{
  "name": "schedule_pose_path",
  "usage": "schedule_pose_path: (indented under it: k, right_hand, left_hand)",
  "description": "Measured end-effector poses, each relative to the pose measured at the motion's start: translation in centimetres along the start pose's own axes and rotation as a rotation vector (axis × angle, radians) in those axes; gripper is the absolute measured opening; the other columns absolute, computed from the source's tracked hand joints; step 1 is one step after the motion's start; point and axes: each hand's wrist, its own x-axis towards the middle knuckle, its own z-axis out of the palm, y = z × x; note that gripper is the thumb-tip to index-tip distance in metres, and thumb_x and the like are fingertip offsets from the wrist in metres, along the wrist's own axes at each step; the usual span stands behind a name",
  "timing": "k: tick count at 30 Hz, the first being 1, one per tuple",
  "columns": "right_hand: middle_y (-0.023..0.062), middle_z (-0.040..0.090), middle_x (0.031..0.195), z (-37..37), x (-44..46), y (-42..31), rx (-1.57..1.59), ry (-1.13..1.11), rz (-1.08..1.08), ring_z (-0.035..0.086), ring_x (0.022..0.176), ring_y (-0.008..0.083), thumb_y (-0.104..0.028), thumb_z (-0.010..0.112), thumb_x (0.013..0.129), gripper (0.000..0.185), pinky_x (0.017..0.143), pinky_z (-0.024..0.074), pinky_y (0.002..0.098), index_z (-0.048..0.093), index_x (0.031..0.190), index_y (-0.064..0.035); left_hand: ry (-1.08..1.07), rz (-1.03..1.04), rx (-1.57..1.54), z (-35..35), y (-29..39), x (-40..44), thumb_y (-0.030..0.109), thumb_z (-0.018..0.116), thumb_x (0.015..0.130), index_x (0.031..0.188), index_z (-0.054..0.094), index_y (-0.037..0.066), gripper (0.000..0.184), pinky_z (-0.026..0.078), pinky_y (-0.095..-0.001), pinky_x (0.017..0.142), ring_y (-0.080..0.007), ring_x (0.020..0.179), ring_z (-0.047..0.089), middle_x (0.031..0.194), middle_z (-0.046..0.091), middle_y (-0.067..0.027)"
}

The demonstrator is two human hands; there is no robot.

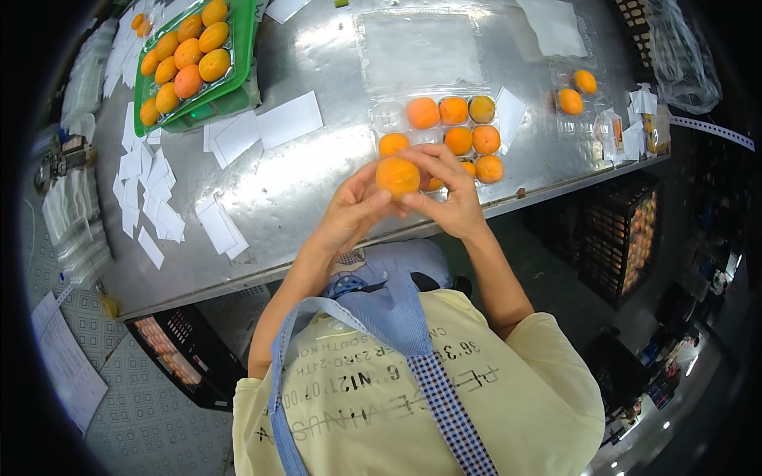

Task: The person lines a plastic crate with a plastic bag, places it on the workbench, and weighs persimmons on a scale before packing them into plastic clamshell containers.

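An apricot (pixel 398 177) is held up between both hands, just above the table's front edge. My left hand (pixel 355 198) grips it from the left with thumb and fingers, while my right hand (pixel 449 189) closes on it from the right. Right behind the hands lies an open clear plastic fruit tray (pixel 390 117) with apricots (pixel 458 141) in several of its cups. The cup at its far left corner holds no fruit. My hands and the held apricot hide part of the tray's near side. The tray's clear lid (pixel 421 51) lies flat behind it.
A green tray (pixel 248 59) piled with apricots stands at the far left. White paper cards (pixel 290 120) are scattered over the metal table (pixel 294 190). Another clear pack with two apricots (pixel 570 101) sits at right. Black crates of fruit (pixel 621 238) are below the table.
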Motion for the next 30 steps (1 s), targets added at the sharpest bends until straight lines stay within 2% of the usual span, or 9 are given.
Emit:
schedule_pose_path:
  k: [2, 4, 8, 11, 13, 16, 21, 25, 30]
  right_hand:
    - [0.0079, 0.055, 0.105, 0.4, -0.5, 1.3, 0.193, 0.078, 0.083, 0.055, 0.091, 0.0154, -0.013, 0.067, 0.082, 0.027, 0.077, 0.0460, 0.0258, 0.065, 0.107, -0.0027]
    - [0.0062, 0.057, 0.098, 0.5, -0.4, 1.5, 0.215, 0.106, 0.128, 0.055, 0.086, 0.0131, -0.014, 0.063, 0.086, 0.021, 0.073, 0.0459, 0.0243, 0.065, 0.103, -0.0012]
    - [0.0018, 0.059, 0.086, 0.3, -0.2, 1.3, 0.295, 0.103, 0.397, 0.054, 0.073, 0.0079, -0.016, 0.058, 0.091, 0.019, 0.062, 0.0438, 0.0208, 0.066, 0.099, -0.0001]
    - [-0.0003, 0.059, 0.084, 0.6, -0.2, 1.8, 0.342, 0.130, 0.384, 0.052, 0.066, 0.0047, -0.017, 0.057, 0.092, 0.019, 0.055, 0.0401, 0.0186, 0.066, 0.098, -0.0018]
    - [0.0012, 0.059, 0.086, 0.7, -0.2, 1.9, 0.329, 0.122, 0.375, 0.053, 0.068, 0.0057, -0.016, 0.057, 0.092, 0.019, 0.057, 0.0423, 0.0194, 0.065, 0.098, -0.0011]
    - [0.0030, 0.059, 0.088, 1.2, -0.5, 2.1, 0.302, 0.095, 0.329, 0.055, 0.070, 0.0072, -0.014, 0.058, 0.091, 0.017, 0.060, 0.0457, 0.0208, 0.064, 0.099, -0.0003]
    - [0.0044, 0.056, 0.089, 1.9, -1.1, 2.4, 0.254, 0.051, 0.322, 0.057, 0.070, 0.0092, -0.012, 0.059, 0.090, 0.016, 0.064, 0.0484, 0.0224, 0.061, 0.101, 0.0000]
    - [0.0060, 0.055, 0.097, 1.5, -1.3, 2.8, 0.220, -0.026, 0.335, 0.056, 0.076, 0.0096, -0.015, 0.065, 0.085, 0.027, 0.065, 0.0477, 0.0233, 0.059, 0.108, -0.0008]
    - [0.0103, 0.052, 0.111, 0.9, -1.0, 0.5, -0.050, -0.154, 0.207, 0.056, 0.090, 0.0159, -0.017, 0.074, 0.075, 0.051, 0.072, 0.0477, 0.0255, 0.055, 0.120, -0.0039]
  left_hand:
    - [-0.008, -0.001, 0.090, 0.1, 0.0, 0.0, 0.020, 0.059, 0.090, 0.137, 0.035, 0.003, 0.056, 0.050, -0.0334, 0.084, -0.0201, 0.098, 0.060, 0.120, 0.055, -0.0116]
    - [-0.013, -0.009, 0.183, 0.7, 0.1, 0.0, 0.020, 0.059, 0.090, 0.137, 0.036, 0.003, 0.055, 0.050, -0.0334, 0.084, -0.0204, 0.097, 0.061, 0.120, 0.055, -0.0116]
    - [-0.001, -0.062, 0.039, 0.3, -0.2, -0.1, 0.022, 0.056, 0.092, 0.138, 0.037, 0.004, 0.053, 0.051, -0.0336, 0.084, -0.0210, 0.098, 0.061, 0.119, 0.055, -0.0117]
    - [-0.009, -0.099, -0.006, -0.1, -0.3, 0.0, 0.027, 0.053, 0.093, 0.139, 0.035, 0.005, 0.054, 0.051, -0.0337, 0.083, -0.0210, 0.097, 0.061, 0.119, 0.055, -0.0120]
    - [-0.001, -0.113, -0.031, -0.4, -0.5, 0.1, 0.030, 0.051, 0.094, 0.139, 0.034, 0.005, 0.054, 0.051, -0.0338, 0.083, -0.0208, 0.095, 0.061, 0.119, 0.055, -0.0121]
    - [-0.004, -0.093, -0.158, -0.3, -0.9, 0.4, 0.035, 0.045, 0.096, 0.134, 0.037, 0.005, 0.049, 0.052, -0.0325, 0.076, -0.0199, 0.092, 0.060, 0.110, 0.057, -0.0106]
    - [0.205, -0.087, 0.149, -0.3, -2.4, 0.5, 0.044, 0.034, 0.098, 0.124, 0.043, 0.004, 0.048, 0.050, -0.0281, 0.053, -0.0168, 0.071, 0.058, 0.095, 0.055, -0.0103]
    - [0.236, -0.122, 0.230, -0.9, -2.5, 0.3, 0.045, 0.031, 0.099, 0.120, 0.046, 0.003, 0.049, 0.046, -0.0262, 0.044, -0.0145, 0.059, 0.055, 0.089, 0.055, -0.0100]
    - [0.297, -0.016, 0.495, -0.2, -2.8, 0.4, 0.047, 0.024, 0.099, 0.130, 0.041, 0.002, 0.058, 0.051, -0.0277, 0.058, -0.0175, 0.073, 0.060, 0.099, 0.057, -0.0121]
